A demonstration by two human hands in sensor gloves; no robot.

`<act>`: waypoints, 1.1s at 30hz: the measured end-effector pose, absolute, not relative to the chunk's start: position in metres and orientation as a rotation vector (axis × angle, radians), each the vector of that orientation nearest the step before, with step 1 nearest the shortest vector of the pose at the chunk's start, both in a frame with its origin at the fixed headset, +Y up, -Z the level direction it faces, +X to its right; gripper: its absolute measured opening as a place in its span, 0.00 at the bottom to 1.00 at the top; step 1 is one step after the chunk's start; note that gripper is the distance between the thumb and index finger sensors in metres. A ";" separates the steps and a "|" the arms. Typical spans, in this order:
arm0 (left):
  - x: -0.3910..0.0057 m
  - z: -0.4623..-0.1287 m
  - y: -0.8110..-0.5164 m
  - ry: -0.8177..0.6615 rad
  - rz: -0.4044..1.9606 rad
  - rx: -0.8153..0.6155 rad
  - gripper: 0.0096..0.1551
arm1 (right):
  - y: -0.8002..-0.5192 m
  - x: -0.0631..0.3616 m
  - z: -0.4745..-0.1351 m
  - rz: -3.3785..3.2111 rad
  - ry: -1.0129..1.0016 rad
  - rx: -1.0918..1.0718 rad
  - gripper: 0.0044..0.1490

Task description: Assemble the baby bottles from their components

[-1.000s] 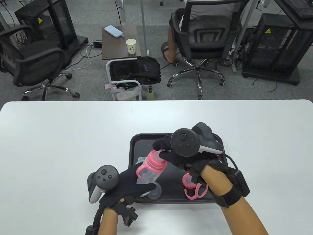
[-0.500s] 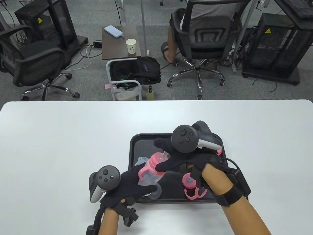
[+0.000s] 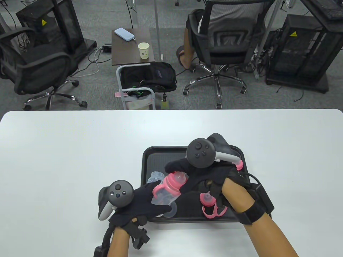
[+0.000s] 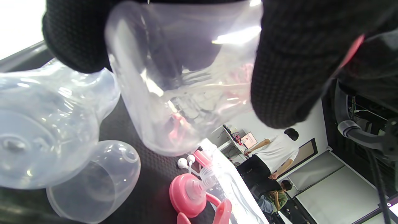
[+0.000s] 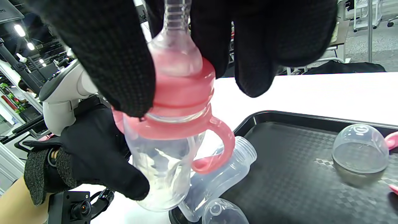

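Table [image 3: 67,150]: white top with rounded far corners, filling the lower half of the table view.
Tray [image 3: 146,160]: black, textured, rectangular with rounded corners and a raised rim; the only thing lying directly on the table, near its front edge and a little right of centre.
Tray's front rim: close to the table's near edge, partly hidden by the hands.
Table around the tray: bare white surface to the left, right and far side of the tray.
Tray's right rim: mostly covered in the table view, so its exact line there is hard to tell.
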State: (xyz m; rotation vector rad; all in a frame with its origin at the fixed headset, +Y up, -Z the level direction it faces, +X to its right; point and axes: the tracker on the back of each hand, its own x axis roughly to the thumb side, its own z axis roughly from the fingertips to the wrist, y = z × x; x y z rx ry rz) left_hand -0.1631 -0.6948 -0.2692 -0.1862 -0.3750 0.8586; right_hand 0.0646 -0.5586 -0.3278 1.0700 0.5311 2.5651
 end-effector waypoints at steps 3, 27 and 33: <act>-0.162 -0.269 -0.695 -0.377 0.850 -0.187 0.57 | -0.562 0.066 -0.330 2.603 0.526 0.994 0.54; -0.162 -0.268 -0.693 -0.382 0.845 -0.166 0.57 | -0.570 0.070 -0.321 2.453 0.534 1.044 0.50; -0.160 -0.266 -0.691 -0.386 0.830 -0.108 0.57 | -0.574 0.073 -0.325 2.553 0.474 0.902 0.50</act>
